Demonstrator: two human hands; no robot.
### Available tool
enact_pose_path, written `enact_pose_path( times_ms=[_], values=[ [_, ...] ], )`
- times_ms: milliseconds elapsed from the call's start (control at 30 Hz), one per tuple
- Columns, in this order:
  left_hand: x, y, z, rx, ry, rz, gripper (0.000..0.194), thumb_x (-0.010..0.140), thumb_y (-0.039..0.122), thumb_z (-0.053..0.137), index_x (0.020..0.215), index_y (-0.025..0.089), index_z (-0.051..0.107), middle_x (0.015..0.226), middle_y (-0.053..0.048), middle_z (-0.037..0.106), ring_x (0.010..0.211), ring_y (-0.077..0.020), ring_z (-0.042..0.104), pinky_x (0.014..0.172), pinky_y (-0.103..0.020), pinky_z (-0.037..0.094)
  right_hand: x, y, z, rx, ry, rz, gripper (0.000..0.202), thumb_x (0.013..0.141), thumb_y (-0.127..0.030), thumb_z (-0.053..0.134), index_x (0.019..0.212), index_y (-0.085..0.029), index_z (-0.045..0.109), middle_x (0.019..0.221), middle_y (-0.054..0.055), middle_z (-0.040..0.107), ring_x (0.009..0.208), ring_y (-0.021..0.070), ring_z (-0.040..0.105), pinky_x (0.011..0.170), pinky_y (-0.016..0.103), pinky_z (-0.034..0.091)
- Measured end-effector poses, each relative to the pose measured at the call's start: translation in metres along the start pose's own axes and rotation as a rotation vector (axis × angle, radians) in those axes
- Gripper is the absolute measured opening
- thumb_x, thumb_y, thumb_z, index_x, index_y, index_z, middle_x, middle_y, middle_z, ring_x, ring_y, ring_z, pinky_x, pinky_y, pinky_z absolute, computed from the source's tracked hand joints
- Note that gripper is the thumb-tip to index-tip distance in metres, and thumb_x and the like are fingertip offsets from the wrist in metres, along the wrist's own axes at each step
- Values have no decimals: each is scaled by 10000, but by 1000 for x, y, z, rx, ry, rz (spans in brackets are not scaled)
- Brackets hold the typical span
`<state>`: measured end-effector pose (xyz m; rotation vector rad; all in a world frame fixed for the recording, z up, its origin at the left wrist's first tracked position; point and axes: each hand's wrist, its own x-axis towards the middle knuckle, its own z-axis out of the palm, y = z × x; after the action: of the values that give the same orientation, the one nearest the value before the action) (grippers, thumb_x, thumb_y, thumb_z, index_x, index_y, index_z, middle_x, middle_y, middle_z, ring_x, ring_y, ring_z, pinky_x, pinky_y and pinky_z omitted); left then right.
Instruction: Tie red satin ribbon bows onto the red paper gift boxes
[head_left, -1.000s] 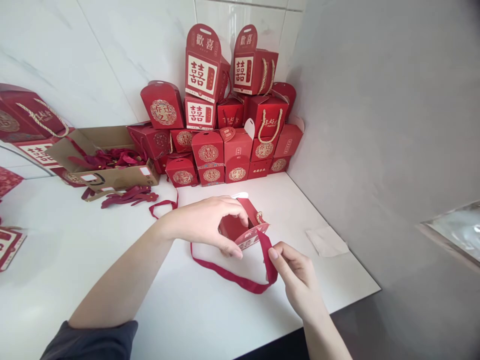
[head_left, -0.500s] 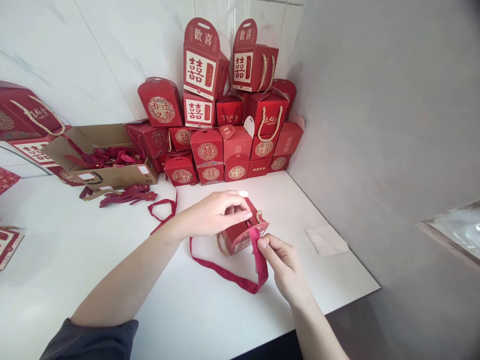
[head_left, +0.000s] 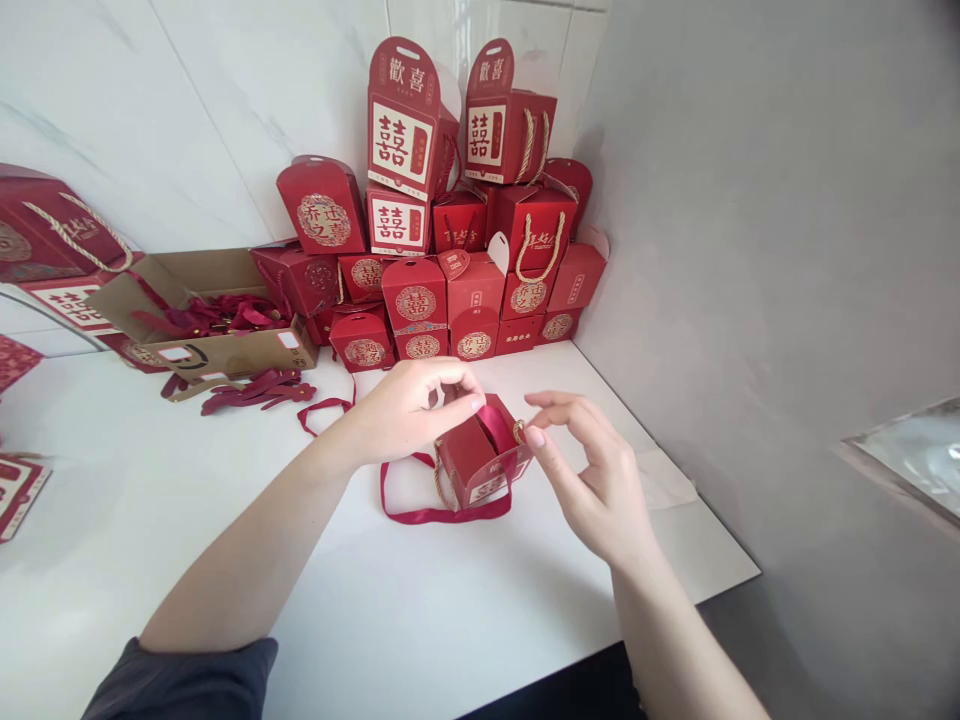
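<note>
A small red gift box with gold rope handles rests on the white table. Above its top, my left hand pinches a dark red ribbon between thumb and fingers. The ribbon runs across the box top, down over the front flap, and loops on the table in front and to the left. My right hand is beside the box's right side, near the rope handle, its thumb and fingers apart and holding nothing. My left fingers cover the box's far end.
Red gift boxes are stacked against the tiled wall. On the left stands an open cardboard box of ribbons, with a ribbon bundle before it. A pale sheet lies right, near the grey wall.
My right hand has let go of the ribbon and moved up and to the right. My left hand has risen slightly, drawing the ribbon across the box top; the front loop has shrunk.
</note>
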<state>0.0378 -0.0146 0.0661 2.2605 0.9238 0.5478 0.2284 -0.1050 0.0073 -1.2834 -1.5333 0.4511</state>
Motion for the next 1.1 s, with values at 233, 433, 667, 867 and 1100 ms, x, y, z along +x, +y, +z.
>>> enact_pose_path(
  times_ms=[233, 433, 667, 867, 1100],
  values=[
    [0, -4, -8, 8, 127, -36, 252, 877, 414, 549, 958, 197, 646, 957, -27, 680, 810, -152, 606, 705, -274, 482, 46, 9, 3, 382, -347, 219, 283, 880, -456, 585, 834, -204, 704, 784, 31, 686, 706, 169, 622, 642, 290, 496],
    [8, -30, -1, -79, -8, -176, 335, 831, 403, 611, 1101, 206, 631, 1100, -65, 694, 1023, -203, 653, 950, -380, 515, 38, 33, 22, 462, -236, 391, 353, 824, -525, 628, 809, -182, 713, 706, 15, 639, 555, 118, 539, 505, 250, 449],
    [13, -38, 2, -87, 6, -226, 339, 850, 441, 586, 1075, 194, 644, 1093, -87, 703, 1064, -224, 651, 974, -401, 501, 32, 36, 24, 525, -275, 476, 366, 802, -547, 639, 802, -185, 695, 632, 11, 631, 481, 147, 581, 447, 276, 478],
    [12, -39, 1, -102, -4, -214, 311, 851, 403, 589, 1076, 197, 645, 1076, -81, 712, 1033, -216, 665, 949, -381, 516, 32, 35, 28, 502, -271, 475, 343, 813, -528, 628, 813, -192, 699, 632, 18, 653, 471, 144, 571, 427, 265, 470],
    [11, -33, 0, -138, -48, -170, 331, 861, 362, 581, 1157, 243, 666, 1166, -34, 703, 1081, -200, 652, 970, -345, 510, 33, 39, 31, 492, -288, 504, 398, 822, -543, 610, 941, -187, 744, 725, 39, 686, 504, 148, 597, 397, 244, 457]
  ],
)
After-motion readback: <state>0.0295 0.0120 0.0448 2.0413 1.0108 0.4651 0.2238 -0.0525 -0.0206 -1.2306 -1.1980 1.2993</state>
